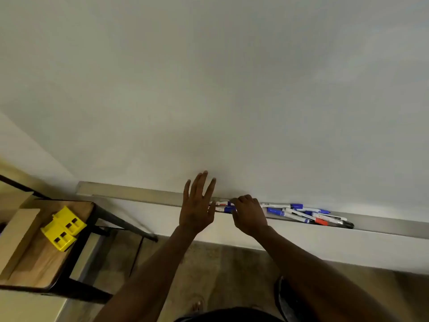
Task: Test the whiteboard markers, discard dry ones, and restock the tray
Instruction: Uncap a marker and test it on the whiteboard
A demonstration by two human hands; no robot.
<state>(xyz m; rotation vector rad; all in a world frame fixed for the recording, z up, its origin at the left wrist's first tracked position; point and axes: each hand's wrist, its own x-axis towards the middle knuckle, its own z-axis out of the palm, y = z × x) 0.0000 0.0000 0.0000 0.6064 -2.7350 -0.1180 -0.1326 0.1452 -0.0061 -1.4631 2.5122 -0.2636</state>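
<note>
The board (209,77) looked smooth and matt; the tray (148,195) beyond the fingertips (234,201) was dull brushed metal. Markers (301,211) were glossy plastic (caps too). The stool (44,256) showed grained wood.

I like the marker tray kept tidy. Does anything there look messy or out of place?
Yes. Right of the right hand, a pile of markers lies crisscrossed in the tray, some stacked at angles. The two markers between the hands lie parallel along it. Nothing looks spilled or broken.
</note>
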